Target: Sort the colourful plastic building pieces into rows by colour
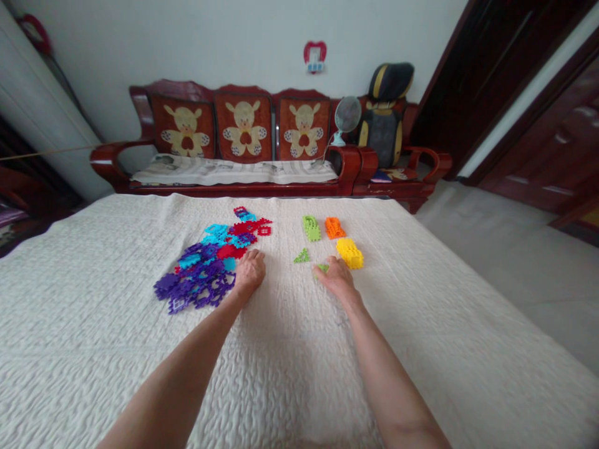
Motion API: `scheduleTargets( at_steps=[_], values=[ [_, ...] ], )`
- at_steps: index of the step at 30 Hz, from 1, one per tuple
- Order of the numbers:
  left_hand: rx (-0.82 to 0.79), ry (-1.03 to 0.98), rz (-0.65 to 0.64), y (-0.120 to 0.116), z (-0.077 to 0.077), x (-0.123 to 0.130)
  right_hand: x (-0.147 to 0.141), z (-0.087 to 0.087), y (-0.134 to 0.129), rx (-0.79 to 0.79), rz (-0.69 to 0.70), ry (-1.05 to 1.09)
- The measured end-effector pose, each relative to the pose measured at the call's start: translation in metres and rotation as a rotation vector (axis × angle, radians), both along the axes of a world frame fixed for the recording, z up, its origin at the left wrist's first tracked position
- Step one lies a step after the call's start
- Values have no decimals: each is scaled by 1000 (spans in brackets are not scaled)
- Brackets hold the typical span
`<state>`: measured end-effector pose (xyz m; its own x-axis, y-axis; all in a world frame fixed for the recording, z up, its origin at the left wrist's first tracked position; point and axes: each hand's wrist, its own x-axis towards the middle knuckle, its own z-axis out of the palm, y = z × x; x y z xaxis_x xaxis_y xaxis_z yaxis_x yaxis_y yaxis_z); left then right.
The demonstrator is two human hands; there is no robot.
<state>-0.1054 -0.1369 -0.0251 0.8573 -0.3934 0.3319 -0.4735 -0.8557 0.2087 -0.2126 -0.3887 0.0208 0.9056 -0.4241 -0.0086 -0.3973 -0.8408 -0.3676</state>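
Note:
My right hand (337,275) has its thumb and fingers on a light green plastic building piece (321,270) lying on the quilted cover. Just beyond it lies a green triangular piece (302,255). My left hand (251,269) rests curled at the right edge of a loose heap of purple pieces (201,280), red pieces (231,251) and light blue pieces (216,234). Its fingertips are hidden from me, so whatever they may hold does not show. Near my right hand sit a yellow stack (350,254), an orange stack (334,228) and a green stack (311,229).
The pieces lie on a cream quilted cover (290,380) over a wide flat surface. Behind its far edge stands a dark red wooden sofa (349,163) with bear-patterned cushions (244,128). A small fan (348,114) and a massage seat pad (382,134) are at the right.

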Motion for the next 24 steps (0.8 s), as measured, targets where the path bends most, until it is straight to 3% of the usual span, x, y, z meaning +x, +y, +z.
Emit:
scheduleTargets(
  at_steps=[5,11,16,24],
  values=[
    [31,10,18,-1,4,-1,-5,0,17,-50,-12,10],
    [130,127,84,-9,18,11,6,-12,3,63,-7,-177],
    [98,59,155,-12,17,12,40,-20,-7,155,-48,-437],
    [89,5,125,-9,5,16,98,-34,-11,129,-23,-650]
  ],
)
